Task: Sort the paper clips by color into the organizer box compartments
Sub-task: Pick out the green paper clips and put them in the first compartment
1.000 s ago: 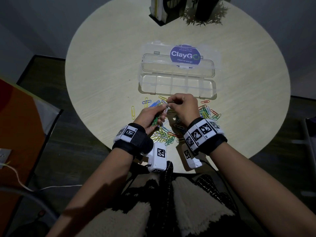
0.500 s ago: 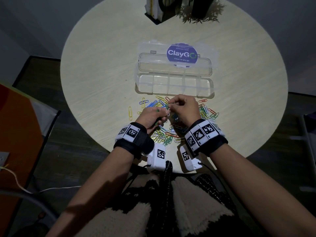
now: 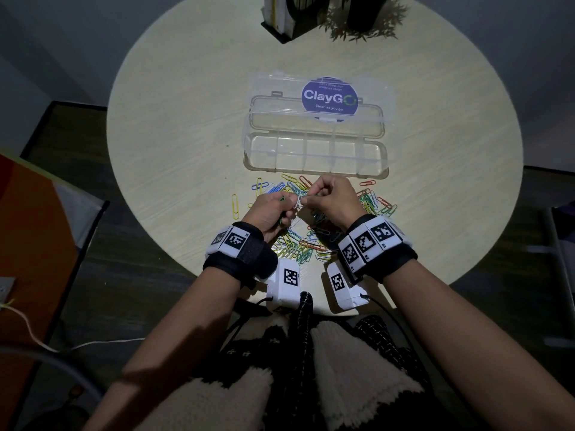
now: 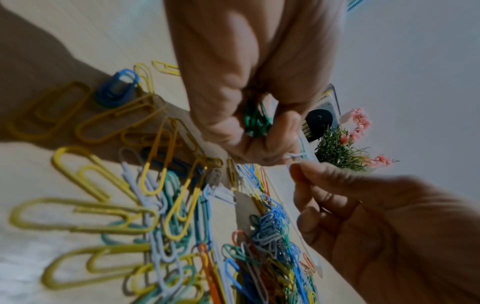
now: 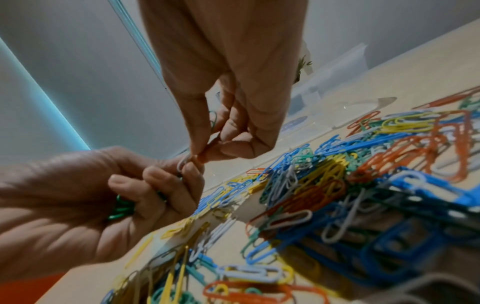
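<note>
A mixed pile of coloured paper clips (image 3: 300, 245) lies on the round table in front of the clear organizer box (image 3: 315, 169), whose compartments are bare. Its lid (image 3: 317, 126) lies open behind it. Both hands meet just above the pile. My left hand (image 3: 291, 203) holds a bunch of green clips (image 4: 255, 123) in its curled fingers, and its thumb and forefinger pinch a white clip (image 5: 183, 163). My right hand (image 3: 308, 199) pinches the other end of that white clip, and a green clip (image 5: 213, 121) shows behind its fingers.
A lone yellow clip (image 3: 235, 206) lies left of the pile and an orange one (image 3: 367, 183) right of it near the box. A dark holder (image 3: 280, 17) and a small plant (image 3: 364, 26) stand at the table's far edge.
Both hands have stayed together over the pile, working at the white clip. The left hand still holds the green clips. The view has shifted slightly.
</note>
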A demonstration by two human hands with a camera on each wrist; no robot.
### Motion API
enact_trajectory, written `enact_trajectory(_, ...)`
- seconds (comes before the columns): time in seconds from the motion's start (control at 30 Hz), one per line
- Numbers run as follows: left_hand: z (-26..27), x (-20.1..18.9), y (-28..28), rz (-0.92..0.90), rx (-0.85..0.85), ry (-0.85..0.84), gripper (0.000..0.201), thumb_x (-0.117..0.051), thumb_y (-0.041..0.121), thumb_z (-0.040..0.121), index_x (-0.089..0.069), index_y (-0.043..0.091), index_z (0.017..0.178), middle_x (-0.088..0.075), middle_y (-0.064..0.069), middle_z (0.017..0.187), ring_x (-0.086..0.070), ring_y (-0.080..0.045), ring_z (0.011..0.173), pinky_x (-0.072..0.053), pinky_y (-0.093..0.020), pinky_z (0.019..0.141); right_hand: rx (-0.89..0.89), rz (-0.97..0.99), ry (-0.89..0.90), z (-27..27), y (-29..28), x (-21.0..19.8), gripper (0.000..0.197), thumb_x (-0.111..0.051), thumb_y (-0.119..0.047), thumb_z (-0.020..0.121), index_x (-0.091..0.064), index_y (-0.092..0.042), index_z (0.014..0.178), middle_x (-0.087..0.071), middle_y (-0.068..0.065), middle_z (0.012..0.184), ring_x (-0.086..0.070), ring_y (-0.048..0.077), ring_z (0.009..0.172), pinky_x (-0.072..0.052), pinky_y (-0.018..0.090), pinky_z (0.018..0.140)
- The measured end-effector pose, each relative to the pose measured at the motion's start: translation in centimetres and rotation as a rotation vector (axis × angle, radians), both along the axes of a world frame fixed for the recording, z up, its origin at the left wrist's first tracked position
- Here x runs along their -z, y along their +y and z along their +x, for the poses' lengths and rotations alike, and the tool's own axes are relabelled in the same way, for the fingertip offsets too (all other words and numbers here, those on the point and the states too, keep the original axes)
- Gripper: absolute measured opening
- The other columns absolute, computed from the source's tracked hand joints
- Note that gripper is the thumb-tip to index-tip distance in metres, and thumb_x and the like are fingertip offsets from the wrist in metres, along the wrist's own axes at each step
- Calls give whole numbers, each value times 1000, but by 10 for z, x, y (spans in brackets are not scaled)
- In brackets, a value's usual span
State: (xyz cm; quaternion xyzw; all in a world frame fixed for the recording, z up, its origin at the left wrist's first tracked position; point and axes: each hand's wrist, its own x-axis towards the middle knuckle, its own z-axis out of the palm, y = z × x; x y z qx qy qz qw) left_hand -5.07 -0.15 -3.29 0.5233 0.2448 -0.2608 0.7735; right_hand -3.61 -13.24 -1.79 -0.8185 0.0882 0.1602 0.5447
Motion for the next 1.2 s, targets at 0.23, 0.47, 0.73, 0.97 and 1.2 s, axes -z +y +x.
enact_trajectory(0.23,6,-5,11,51,15,9,27,-44,5,98,-49,9,72,-48,7,38,-35,0,28,-25,-8,30,22,-62,16,0,-20,2,38,-76,4,67,-50,-19,51,-51,-11,36,-45,-4,36,-39,20,52)
enact_trajectory(0.47,7,-3,3,107,-7,9,26,-60,16,92,-52,9,68,-49,1,47,-36,-1,32,-29,-9,32,14,-120,-82,-2,-17,-10,30,-72,2,72,-57,-20,58,-50,-2,54,-46,-4,43,-39,11,53)
enact_trajectory(0.73,9,-12,2,-386,-278,285,52,-25,31,104,-55,0,75,-62,-13,54,-62,-18,38,-53,-24,40,-219,-271,-249,-3,25,-34,9,-70,-3,76,-73,-1,84,-72,14,85,-61,17,74,-47,20,74)
enact_trajectory(0.97,19,-17,8,-278,-236,295,40,-35,23,101,-44,12,64,-48,2,35,-44,-6,24,-34,-11,27,-223,-259,-317,12,27,-43,9,-69,-5,77,-72,-1,85,-70,17,86,-54,15,74,-43,25,74)
enact_trajectory(1.2,70,-48,17,127,-263,-100,46,-36,34,101,-31,18,58,-28,10,31,-21,-5,23,-13,-7,32,-83,-499,-304,53,-1,-24,16,-55,-15,87,-68,-7,92,-63,15,101,-52,31,105,-37,38,91)
